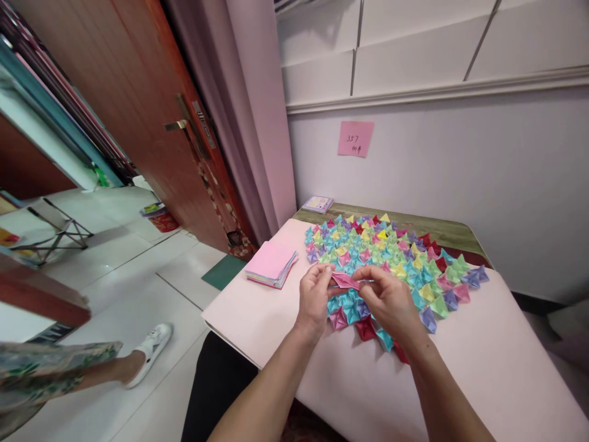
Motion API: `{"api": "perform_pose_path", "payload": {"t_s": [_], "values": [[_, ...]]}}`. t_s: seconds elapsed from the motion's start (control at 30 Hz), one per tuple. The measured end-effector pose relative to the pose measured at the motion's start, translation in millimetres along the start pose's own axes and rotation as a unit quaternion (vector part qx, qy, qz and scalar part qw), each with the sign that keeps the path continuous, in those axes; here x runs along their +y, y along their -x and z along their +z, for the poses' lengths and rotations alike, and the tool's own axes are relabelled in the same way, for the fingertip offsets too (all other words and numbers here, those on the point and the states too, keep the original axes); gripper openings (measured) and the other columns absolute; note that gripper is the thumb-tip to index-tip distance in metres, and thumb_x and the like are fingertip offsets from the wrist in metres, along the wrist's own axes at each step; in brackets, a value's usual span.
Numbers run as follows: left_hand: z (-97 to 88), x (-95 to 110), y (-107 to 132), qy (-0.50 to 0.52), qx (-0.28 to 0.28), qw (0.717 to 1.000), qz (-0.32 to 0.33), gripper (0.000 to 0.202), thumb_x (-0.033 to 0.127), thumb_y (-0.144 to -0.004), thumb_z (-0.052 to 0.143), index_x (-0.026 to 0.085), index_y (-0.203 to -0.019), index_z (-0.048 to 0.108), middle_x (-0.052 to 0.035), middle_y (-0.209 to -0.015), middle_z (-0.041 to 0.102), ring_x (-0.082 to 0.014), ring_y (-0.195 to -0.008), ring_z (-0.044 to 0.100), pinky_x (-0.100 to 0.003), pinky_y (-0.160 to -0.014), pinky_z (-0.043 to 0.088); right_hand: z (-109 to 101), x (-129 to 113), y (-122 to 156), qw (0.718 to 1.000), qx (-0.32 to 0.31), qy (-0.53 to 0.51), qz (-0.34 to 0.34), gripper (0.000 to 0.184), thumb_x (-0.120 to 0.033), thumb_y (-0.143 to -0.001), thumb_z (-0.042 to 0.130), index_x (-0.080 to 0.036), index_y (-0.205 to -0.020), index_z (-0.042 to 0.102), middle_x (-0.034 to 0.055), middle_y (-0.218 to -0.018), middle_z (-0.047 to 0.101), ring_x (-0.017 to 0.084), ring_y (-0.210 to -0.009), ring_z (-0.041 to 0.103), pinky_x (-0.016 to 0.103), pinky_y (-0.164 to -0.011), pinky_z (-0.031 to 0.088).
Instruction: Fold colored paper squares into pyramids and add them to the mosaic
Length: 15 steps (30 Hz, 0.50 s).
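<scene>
A small folded piece of pink origami paper (pixel 344 280) is held up between both hands, above the near side of the table. My left hand (pixel 316 296) pinches its left end between thumb and fingers. At its right end, my right hand (pixel 383 296) has thumb and forefinger closed on the paper. Beneath and beyond the hands spread many folded origami pieces (pixel 426 276) in blue, green, yellow, pink, purple and red, set close together in rows. My hands and forearms cover some of them. To the left lies a stack of coloured square paper (pixel 271 263), pink on top.
The pieces stand on a pale pink table cover (pixel 478 368). At the back left corner is a small printed packet (pixel 318 204). A pink note (pixel 356 139) hangs on the wall. Left of the table are a wooden door (pixel 138 116) and another person's leg with a white shoe (pixel 154 350).
</scene>
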<state>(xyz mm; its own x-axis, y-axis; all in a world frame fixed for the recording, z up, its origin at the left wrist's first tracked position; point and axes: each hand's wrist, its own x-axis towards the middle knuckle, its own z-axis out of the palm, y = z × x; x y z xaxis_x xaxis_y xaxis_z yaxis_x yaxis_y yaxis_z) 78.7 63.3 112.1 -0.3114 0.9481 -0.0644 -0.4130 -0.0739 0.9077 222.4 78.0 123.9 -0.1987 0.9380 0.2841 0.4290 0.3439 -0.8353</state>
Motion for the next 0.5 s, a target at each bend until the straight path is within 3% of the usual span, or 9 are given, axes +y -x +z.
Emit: {"api": "perform_pose_path", "payload": {"t_s": [0.1,0.2,0.33,0.43,0.5], "values": [[-2.7,-2.4,-4.0,-0.026,-0.003,1.000,0.012,0.033,0.045,-0.073,0.073,0.014,-0.082,0.065,0.0014,-0.070,0.060,-0.0114,-0.061,0.057,-0.025,-0.059,0.054,0.5,-2.3,-0.3,0.996,-0.013,0.047,-0.081,0.023,-0.017,-0.084,0.048,-0.021,-0.084,0.070,0.0002,-0.071,0.066,0.013,-0.056,0.055,0.024,-0.056,0.042],[-7.1,-5.3,-8.8,-0.065,-0.002,0.997,0.035,0.030,0.044,-0.075,0.072,0.015,-0.080,0.066,0.0010,-0.073,0.060,-0.0116,-0.065,0.057,-0.023,-0.059,0.052,-0.2,-5.6,0.8,0.987,-0.066,0.066,-0.128,0.022,-0.021,-0.089,0.048,-0.023,-0.088,0.070,0.0035,-0.090,0.071,0.017,-0.074,0.064,0.027,-0.068,0.046],[-10.4,-6.3,-11.7,-0.084,-0.006,0.996,0.037,0.031,0.046,-0.076,0.071,0.015,-0.080,0.067,0.0004,-0.074,0.061,-0.0115,-0.066,0.057,-0.022,-0.060,0.051,0.5,-6.2,2.6,0.979,-0.099,0.119,-0.131,0.010,-0.026,-0.085,0.062,-0.024,-0.094,0.065,0.0021,-0.091,0.069,0.017,-0.075,0.064,0.026,-0.065,0.046],[-8.0,-3.2,-8.9,-0.055,-0.016,0.998,0.011,0.034,0.047,-0.074,0.073,0.014,-0.081,0.068,-0.0003,-0.074,0.061,-0.0123,-0.066,0.058,-0.024,-0.059,0.052,2.4,-2.3,2.4,0.975,-0.068,0.172,-0.125,0.002,-0.024,-0.086,0.062,-0.023,-0.086,0.061,-0.0017,-0.076,0.066,0.015,-0.066,0.062,0.024,-0.059,0.041],[-5.2,-0.2,-5.5,-0.032,-0.026,0.999,-0.004,0.034,0.046,-0.073,0.074,0.014,-0.082,0.067,-0.0004,-0.073,0.061,-0.0124,-0.066,0.058,-0.025,-0.061,0.053,2.9,1.1,2.0,0.971,-0.046,0.194,-0.131,0.007,-0.026,-0.088,0.061,-0.023,-0.083,0.060,-0.0031,-0.071,0.065,0.014,-0.061,0.060,0.024,-0.058,0.038]]}}
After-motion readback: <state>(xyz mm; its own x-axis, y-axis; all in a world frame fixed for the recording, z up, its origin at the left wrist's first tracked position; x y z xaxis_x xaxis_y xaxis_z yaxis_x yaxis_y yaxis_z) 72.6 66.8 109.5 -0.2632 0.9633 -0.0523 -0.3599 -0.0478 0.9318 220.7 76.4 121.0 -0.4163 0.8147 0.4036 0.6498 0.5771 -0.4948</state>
